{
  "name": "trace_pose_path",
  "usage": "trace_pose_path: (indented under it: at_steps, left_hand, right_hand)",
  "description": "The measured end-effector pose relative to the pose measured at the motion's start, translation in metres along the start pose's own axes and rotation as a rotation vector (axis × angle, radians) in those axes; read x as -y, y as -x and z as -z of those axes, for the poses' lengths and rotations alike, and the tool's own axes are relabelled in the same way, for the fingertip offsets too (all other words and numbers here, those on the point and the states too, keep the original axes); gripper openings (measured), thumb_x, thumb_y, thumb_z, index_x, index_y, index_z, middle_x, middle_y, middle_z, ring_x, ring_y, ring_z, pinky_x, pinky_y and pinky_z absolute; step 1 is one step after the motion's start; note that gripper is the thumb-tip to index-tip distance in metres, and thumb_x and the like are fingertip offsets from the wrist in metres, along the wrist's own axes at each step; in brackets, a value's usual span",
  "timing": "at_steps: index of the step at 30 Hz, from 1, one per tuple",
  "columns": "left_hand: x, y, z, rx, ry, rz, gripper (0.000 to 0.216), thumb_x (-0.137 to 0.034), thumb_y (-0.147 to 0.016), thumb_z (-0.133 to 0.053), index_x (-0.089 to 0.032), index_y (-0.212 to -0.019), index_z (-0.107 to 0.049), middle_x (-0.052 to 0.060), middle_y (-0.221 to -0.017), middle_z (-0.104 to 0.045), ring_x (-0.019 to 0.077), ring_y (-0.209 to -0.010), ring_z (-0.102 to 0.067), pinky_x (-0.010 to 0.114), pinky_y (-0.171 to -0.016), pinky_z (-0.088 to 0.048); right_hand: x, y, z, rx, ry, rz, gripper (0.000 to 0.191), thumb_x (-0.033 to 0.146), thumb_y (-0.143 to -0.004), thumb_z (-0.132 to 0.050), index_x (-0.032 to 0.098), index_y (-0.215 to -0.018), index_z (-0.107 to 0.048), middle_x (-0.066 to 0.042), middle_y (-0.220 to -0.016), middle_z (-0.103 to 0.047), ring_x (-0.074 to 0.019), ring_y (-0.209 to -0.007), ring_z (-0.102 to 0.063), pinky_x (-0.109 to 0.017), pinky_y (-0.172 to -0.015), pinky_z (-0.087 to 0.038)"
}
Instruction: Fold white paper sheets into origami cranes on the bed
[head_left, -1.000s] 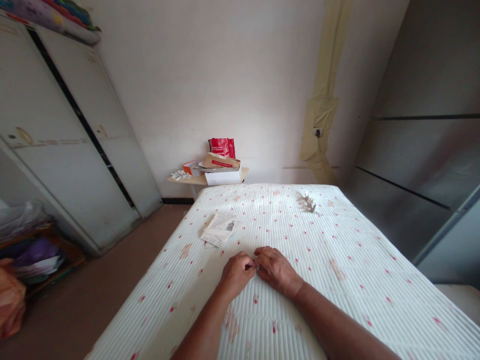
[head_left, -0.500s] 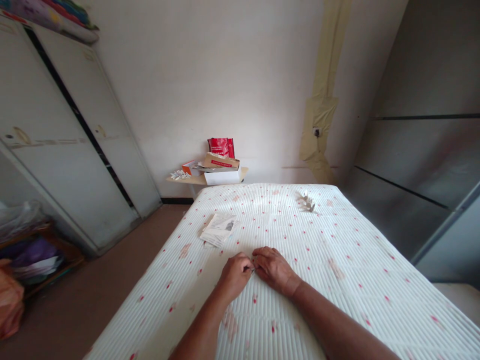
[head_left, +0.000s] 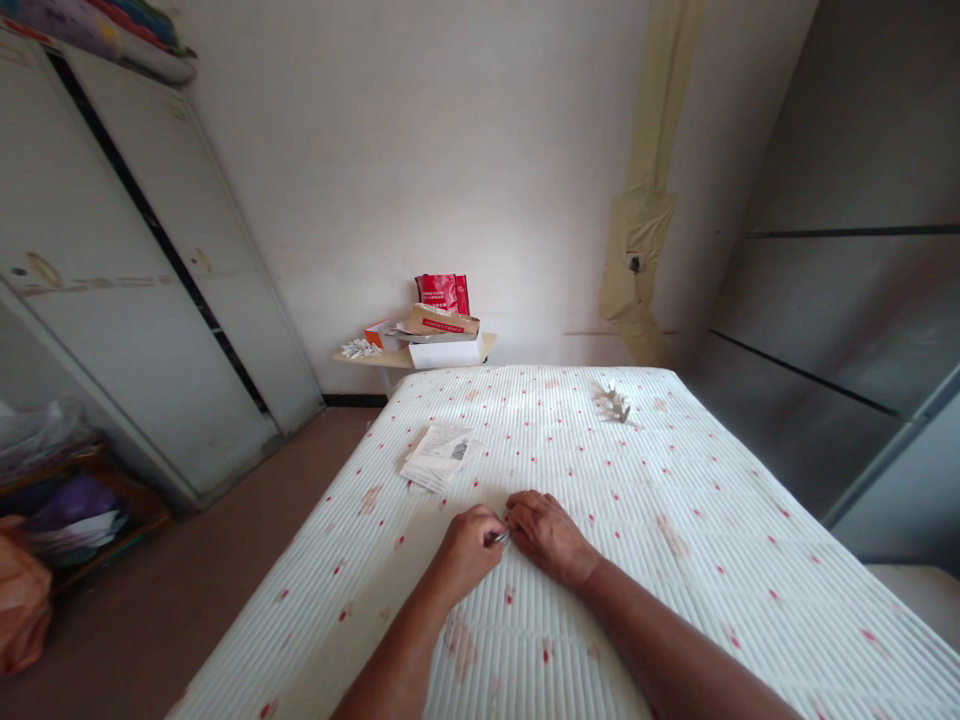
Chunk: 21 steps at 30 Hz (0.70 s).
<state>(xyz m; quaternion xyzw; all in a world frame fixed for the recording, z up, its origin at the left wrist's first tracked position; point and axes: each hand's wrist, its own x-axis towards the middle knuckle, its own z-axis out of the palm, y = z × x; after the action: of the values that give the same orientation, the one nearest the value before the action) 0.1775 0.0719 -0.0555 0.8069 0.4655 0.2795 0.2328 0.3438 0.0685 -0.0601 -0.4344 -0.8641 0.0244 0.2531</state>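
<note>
My left hand point(head_left: 472, 543) rests on the bed cover with its fingers curled in a pinch. A small, thin, pale sliver point(head_left: 498, 538) pokes out between its fingertips; its kind is too small to make out. Right beside it, my right hand point(head_left: 551, 535) bends its fingers down over the same spot, its fingertips close to the sliver. Whatever lies under those fingers is hidden. A little beyond my left hand lies a stack of printed paper pieces point(head_left: 439, 457). Farther off to the right is a small cluster of folded, pointed paper shapes point(head_left: 615, 402).
The bed point(head_left: 720, 620) has a white ribbed cover with red dots. Behind it, a small table point(head_left: 352, 360) bears a white box point(head_left: 446, 351), a red bag point(head_left: 442, 294) and more white folded pieces point(head_left: 361, 348). Cabinets point(head_left: 142, 290) stand left, a grey wardrobe point(head_left: 847, 300) right.
Both hands stay almost in place. The pale sliver between them shows more plainly now, and the left fingers have shifted slightly.
</note>
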Motion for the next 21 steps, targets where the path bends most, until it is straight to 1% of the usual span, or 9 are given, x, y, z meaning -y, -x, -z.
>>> trace_pose_path:
  at_steps: [4,9,16,21]
  left_hand:
    - [0.0042,-0.0001,-0.0045,-0.054,0.021,-0.02,0.023,-0.004,-0.063,-0.045,-0.015,-0.066,-0.065,0.002,-0.07,-0.06,0.0109,-0.065,-0.055,0.02,-0.062,-0.04]
    - [0.0062,-0.0002,-0.0051,-0.073,0.047,-0.01,0.023,-0.003,-0.063,-0.044,-0.015,-0.065,-0.064,0.001,-0.068,-0.059,0.0108,-0.064,-0.054,0.021,-0.062,-0.039]
    - [0.0054,-0.0019,-0.003,-0.045,0.013,0.015,0.022,-0.003,-0.061,-0.043,-0.016,-0.063,-0.061,-0.001,-0.065,-0.054,0.0091,-0.059,-0.049,0.019,-0.057,-0.036]
    - [0.0054,-0.0004,-0.0062,-0.058,-0.007,0.001,0.02,-0.002,-0.06,-0.045,-0.016,-0.062,-0.059,-0.001,-0.068,-0.053,0.0093,-0.062,-0.049,0.019,-0.059,-0.036]
  right_hand:
    - [0.0006,-0.0007,0.0021,-0.004,-0.028,-0.011,0.01,0.01,-0.081,-0.049,0.016,-0.083,-0.056,-0.007,-0.093,-0.06,-0.0171,-0.092,-0.054,-0.03,-0.079,-0.041]
    - [0.0021,-0.0017,0.0058,-0.021,-0.062,0.008,0.012,0.008,-0.078,-0.049,0.016,-0.084,-0.055,-0.006,-0.089,-0.059,-0.017,-0.09,-0.053,-0.029,-0.078,-0.041]
    - [0.0034,-0.0006,0.0096,-0.008,-0.045,0.035,0.011,0.01,-0.076,-0.052,0.017,-0.084,-0.056,-0.007,-0.096,-0.058,-0.0177,-0.094,-0.051,-0.03,-0.08,-0.039]
    - [0.0028,-0.0003,0.0083,0.015,-0.034,0.048,0.008,0.013,-0.076,-0.055,0.017,-0.082,-0.059,-0.006,-0.1,-0.059,-0.0177,-0.095,-0.051,-0.03,-0.08,-0.038]
